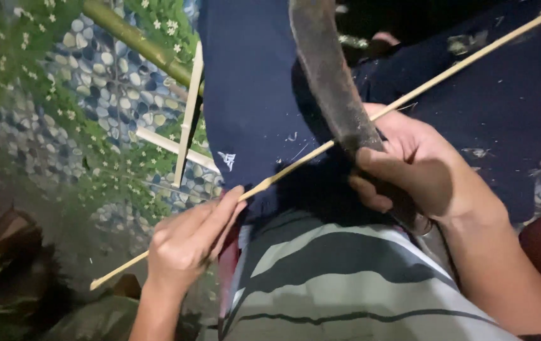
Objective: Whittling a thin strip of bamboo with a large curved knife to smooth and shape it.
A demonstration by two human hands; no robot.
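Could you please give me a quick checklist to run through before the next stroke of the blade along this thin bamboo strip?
1. Left hand grips the bamboo strip: ok, fingers wrapped round it near its lower end.
2. Right hand holds the curved knife firmly: ok, fist closed on the handle.
3. Blade meets the strip: ok, they cross just beside the right hand.
4. Left fingers away from the blade: ok, they sit well down the strip.
5. Strip supported over the lap: ok, it lies across the dark blue cloth.
6. Sharp edge turned away from the body: cannot tell.
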